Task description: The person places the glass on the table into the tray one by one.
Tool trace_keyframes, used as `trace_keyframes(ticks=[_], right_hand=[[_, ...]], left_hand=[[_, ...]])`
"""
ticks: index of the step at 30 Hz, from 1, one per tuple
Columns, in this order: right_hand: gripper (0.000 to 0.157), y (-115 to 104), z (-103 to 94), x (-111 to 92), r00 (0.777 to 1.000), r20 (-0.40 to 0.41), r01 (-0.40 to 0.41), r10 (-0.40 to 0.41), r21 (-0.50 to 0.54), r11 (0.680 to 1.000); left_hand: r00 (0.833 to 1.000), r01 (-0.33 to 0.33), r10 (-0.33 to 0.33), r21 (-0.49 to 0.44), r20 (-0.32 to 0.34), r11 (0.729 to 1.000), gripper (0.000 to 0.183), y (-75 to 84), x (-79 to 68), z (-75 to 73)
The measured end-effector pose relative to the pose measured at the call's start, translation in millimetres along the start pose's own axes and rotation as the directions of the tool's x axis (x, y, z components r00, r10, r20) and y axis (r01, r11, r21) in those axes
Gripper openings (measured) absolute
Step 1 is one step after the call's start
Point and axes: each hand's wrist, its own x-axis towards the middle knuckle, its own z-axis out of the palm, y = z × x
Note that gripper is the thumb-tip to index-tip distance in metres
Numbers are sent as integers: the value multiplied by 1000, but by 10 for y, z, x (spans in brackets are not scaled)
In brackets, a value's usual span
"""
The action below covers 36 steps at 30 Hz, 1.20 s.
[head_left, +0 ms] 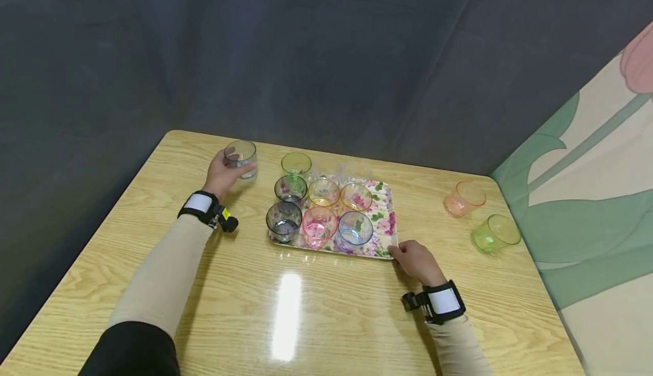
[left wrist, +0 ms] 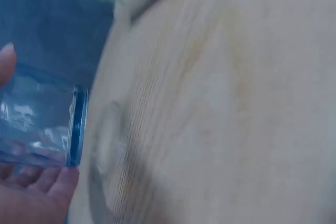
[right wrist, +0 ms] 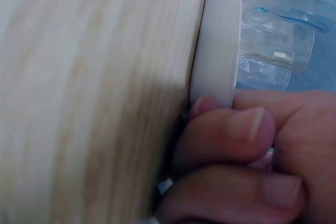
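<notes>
At the table's far left, my left hand [head_left: 221, 174] grips a clear drinking glass [head_left: 247, 152], thumb and fingers around its sides. The left wrist view shows this glass [left wrist: 39, 114] with its thick base close over the wood. My right hand [head_left: 419, 262] pinches the near right corner of a flowered tray [head_left: 386, 223]; in the right wrist view, curled fingers [right wrist: 226, 135] lie at the tray's pale edge [right wrist: 218, 40]. On the tray's left and middle stand several glasses, among them a dark one [head_left: 284, 223], a pink one [head_left: 319, 227] and a blue one [head_left: 355, 228].
A green glass [head_left: 296, 164] stands by the tray's far left corner, and clear glasses [head_left: 352, 172] line its back. On the right of the table [head_left: 229, 308] are an orange glass [head_left: 463, 199] and another green glass [head_left: 495, 234]. A dark curtain [head_left: 326, 64] hangs behind.
</notes>
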Motion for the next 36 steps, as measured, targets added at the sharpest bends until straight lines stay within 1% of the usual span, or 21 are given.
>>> trace_keyframes(ticks=[3,6,9,12,15,18,22,27,31,34,36], right_hand=[[44,5,8,9,1000,5,-18,18,-3,1000],[43,1,19,12,1000,1,-18,18,-7,1000],[43,-8,15,15,1000,-4,-10,10,-17,1000],[43,-4,18,8,1000,-7,-12,11,-25,1000],[43,4,19,-6,1000,-11,-14,13,-27,1000],[43,3,19,-18,1000,-18,-11,10,-35,999],[43,-8,25,-25,1000,-31,-1,0,-31,1000],[44,-16,33,-35,999,-49,19,-20,-30,999],[44,-32,30,-45,999,-48,22,-24,-34,999],[45,-44,21,-46,999,-35,4,-4,-23,1000],[49,-41,12,-47,1000,-22,-15,15,-4,1000]], left_hand=[[1000,-9,9,-5,8,1000,93,23,-160,-41],[999,-25,24,39,26,999,92,62,-334,-114],[998,-51,49,72,32,996,90,137,-508,-189],[996,-87,84,92,38,992,87,205,-672,-213],[991,-128,122,103,58,986,85,234,-811,-179],[987,-148,141,99,73,984,84,244,-918,-118],[982,-179,172,98,71,979,84,279,-1000,-63],[972,-223,211,125,99,967,84,374,-1098,-23],[965,-244,229,114,125,963,82,504,-1214,19],[959,-251,232,109,162,962,79,671,-1342,59],[956,-248,225,109,187,963,77,781,-1426,79]])
